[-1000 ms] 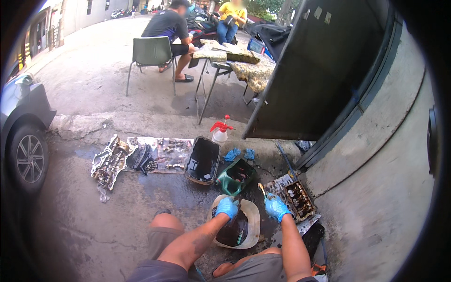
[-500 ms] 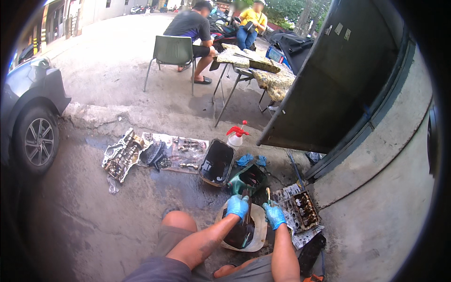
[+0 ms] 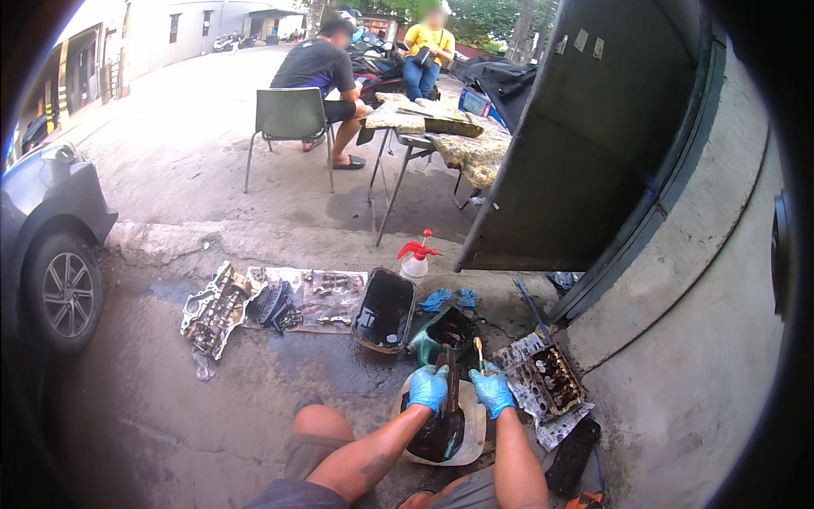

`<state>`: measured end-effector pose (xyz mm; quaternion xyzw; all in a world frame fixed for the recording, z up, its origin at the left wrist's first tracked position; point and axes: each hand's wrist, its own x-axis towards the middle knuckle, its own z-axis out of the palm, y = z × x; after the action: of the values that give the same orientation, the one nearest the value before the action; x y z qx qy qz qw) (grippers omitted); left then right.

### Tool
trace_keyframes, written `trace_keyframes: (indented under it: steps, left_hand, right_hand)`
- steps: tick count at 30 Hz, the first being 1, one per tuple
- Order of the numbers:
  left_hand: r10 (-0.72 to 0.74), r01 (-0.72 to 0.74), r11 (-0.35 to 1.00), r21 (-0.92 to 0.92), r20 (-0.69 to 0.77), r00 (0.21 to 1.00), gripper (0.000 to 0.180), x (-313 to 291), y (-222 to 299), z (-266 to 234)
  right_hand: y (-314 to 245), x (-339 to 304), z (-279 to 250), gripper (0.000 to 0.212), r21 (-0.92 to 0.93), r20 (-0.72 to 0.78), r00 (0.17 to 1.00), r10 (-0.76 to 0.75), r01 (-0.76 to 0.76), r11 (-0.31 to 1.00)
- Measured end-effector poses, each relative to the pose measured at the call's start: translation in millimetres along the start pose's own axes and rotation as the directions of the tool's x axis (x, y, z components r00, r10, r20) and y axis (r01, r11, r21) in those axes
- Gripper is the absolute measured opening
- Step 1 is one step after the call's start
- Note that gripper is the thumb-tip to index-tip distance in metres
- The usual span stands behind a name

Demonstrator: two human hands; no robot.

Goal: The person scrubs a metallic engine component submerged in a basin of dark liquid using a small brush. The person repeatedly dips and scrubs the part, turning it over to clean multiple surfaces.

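My left hand [image 3: 428, 388], in a blue glove, is closed around a long dark brown metal part [image 3: 452, 388], held above a cut-open whitish plastic container [image 3: 477, 434] with dark liquid inside. Beside it, my right hand [image 3: 493, 391], gloved in blue too, grips a small brush [image 3: 479, 352] by its handle, with the head pointing up. The brush and the part are apart. A thin greenish tool lies in the liquid. Just beyond my hands sits a cut-open green container [image 3: 422, 349] with a dark inside.
An oily engine block part [image 3: 560, 379] lies on newspaper at right. Beyond are a black basin [image 3: 384, 312], a red-topped spray bottle [image 3: 415, 265] and another engine part [image 3: 218, 316]. A dark door panel [image 3: 585, 144] stands right, a car [image 3: 55, 212] left. Two people are farther off.
The view has tilted up a little, so the background sits lower in the picture. Both hands keep their hold; the brush has shifted slightly toward the metal part.
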<state>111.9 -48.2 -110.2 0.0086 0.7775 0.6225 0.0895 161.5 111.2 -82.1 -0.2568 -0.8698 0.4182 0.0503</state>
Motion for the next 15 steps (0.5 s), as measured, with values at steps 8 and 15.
trace_keyframes:
  steps: [8,15]
  left_hand:
    - [0.022,-0.020,0.999,0.028,-0.066,0.998,0.036,12.2,-19.5,0.1]
    - [-0.020,0.018,0.999,0.051,0.029,0.999,0.034,8.6,-14.1,-13.8]
  right_hand:
    - [51.3,28.6,17.1,0.022,-0.017,-0.007,0.996,-0.084,0.084,0.996]
    - [43.7,19.9,18.7,0.017,0.060,0.139,0.987,0.084,-0.093,0.994]
